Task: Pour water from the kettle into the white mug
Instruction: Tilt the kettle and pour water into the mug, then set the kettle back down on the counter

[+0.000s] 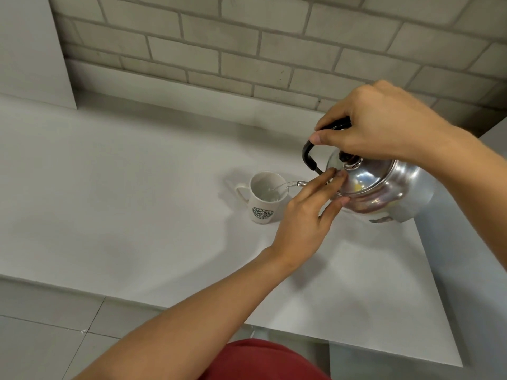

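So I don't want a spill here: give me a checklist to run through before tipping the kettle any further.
1. Stream lands inside the white mug: ok.
2. Right hand grips the kettle by its black handle: ok.
3. Left hand fingertips steady the lid: ok.
4. Mug upright on the table: ok.
5. Water level below the rim: ok, looks low.
6. Water left in the kettle: cannot tell.
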Demonstrator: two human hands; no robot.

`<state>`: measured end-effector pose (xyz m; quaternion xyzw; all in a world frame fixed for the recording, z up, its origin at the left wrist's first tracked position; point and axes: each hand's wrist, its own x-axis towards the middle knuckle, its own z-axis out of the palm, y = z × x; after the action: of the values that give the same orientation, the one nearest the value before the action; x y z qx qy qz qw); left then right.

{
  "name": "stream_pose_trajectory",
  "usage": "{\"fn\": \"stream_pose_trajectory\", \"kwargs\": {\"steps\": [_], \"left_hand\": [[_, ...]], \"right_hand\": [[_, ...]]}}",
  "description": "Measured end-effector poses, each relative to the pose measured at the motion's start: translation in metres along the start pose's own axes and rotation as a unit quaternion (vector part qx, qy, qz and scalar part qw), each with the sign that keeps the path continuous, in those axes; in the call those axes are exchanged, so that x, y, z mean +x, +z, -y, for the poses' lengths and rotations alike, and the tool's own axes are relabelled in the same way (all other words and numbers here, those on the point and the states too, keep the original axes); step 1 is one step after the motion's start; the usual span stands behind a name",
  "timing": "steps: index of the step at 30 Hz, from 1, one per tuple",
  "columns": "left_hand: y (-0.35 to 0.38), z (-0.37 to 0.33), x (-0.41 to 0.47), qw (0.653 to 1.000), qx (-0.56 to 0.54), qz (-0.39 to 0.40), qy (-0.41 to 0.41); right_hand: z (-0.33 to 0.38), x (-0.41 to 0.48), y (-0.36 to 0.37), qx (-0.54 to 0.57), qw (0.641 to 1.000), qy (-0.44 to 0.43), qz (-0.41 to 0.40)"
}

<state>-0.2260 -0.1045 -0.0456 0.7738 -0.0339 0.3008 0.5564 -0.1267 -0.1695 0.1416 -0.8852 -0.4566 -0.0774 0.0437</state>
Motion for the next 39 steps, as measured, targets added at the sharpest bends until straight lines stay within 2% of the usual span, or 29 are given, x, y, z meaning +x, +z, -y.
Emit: {"fn": "stream_pose_trajectory", "kwargs": {"steps": [10, 14, 17, 20, 22, 24, 27, 30, 36, 39], "left_hand": [[-0.021, 0.006, -0.001, 0.989, 0.11, 0.083, 0.052], [-0.024, 0.008, 0.0, 0.978, 0.158, 0.109, 0.08], [-0.03, 0.008, 0.007, 0.979, 0.144, 0.118, 0.083], [-0.036, 0.001, 0.024, 0.993, 0.09, 0.055, 0.043], [-0.034, -0.007, 0.043, 0.996, 0.073, 0.046, -0.006], [-0.029, -0.013, 0.065, 0.99, 0.072, 0.113, -0.052], [-0.025, -0.015, 0.09, 0.976, 0.089, 0.197, -0.02], [-0.019, -0.012, 0.103, 0.978, 0.106, 0.179, -0.032], [-0.003, 0.009, 0.135, 0.974, 0.168, 0.15, -0.039], [0.002, 0.026, 0.158, 0.974, 0.184, 0.118, -0.053]], "right_hand": [[-0.029, -0.048, 0.038, 0.143, 0.978, 0.092, -0.123], [-0.043, -0.069, 0.061, 0.227, 0.947, 0.137, -0.181], [-0.051, -0.083, 0.072, 0.308, 0.908, 0.165, -0.233], [-0.056, -0.092, 0.076, 0.363, 0.874, 0.181, -0.267], [-0.059, -0.095, 0.076, 0.385, 0.859, 0.185, -0.281], [-0.062, -0.095, 0.077, 0.4, 0.849, 0.184, -0.29], [-0.069, -0.093, 0.081, 0.412, 0.84, 0.192, -0.297], [-0.081, -0.089, 0.088, 0.424, 0.835, 0.21, -0.28], [-0.119, -0.08, 0.105, 0.433, 0.848, 0.2, -0.232], [-0.147, -0.075, 0.12, 0.454, 0.836, 0.225, -0.209]]}}
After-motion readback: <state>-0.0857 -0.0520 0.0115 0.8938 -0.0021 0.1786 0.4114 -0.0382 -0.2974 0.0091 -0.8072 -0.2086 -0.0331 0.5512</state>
